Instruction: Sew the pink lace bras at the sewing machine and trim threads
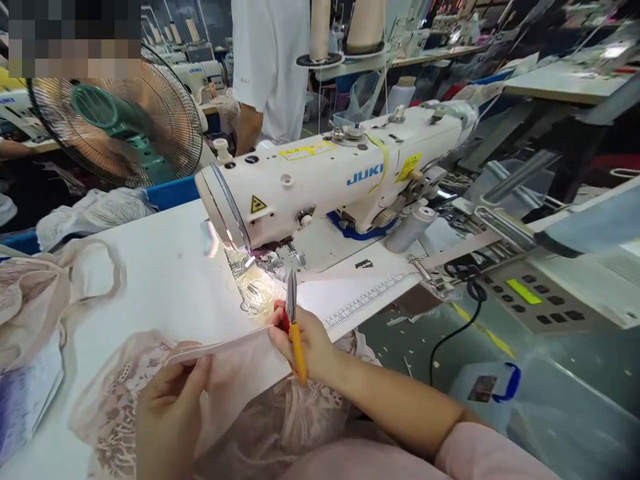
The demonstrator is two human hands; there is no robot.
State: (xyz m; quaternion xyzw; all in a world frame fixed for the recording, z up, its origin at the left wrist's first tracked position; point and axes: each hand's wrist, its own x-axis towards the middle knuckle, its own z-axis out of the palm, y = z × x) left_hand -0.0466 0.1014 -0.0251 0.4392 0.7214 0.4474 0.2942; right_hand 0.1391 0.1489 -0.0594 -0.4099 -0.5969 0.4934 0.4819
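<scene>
My left hand (173,400) is closed on the edge of a pale pink lace garment (235,367), pinching it between thumb and fingers. My right hand (313,343) is closed around a pair of scissors (292,303) with grey blades pointing up and an orange handle. Its fingertips also meet the far end of the garment's edge, which is stretched between both hands. Just beyond them is the needle area of a white sewing machine (320,187), lit by a lamp. More of the lace fabric hangs over the table's front edge toward my lap.
A fan (115,123) stands behind the table at left. Other pink pieces (30,287) and purple-marked paper (30,400) lie on the left. Right of the machine are a grey thread cone (411,228), a control box (537,293) and a clear bin (565,413). A person in white stands behind.
</scene>
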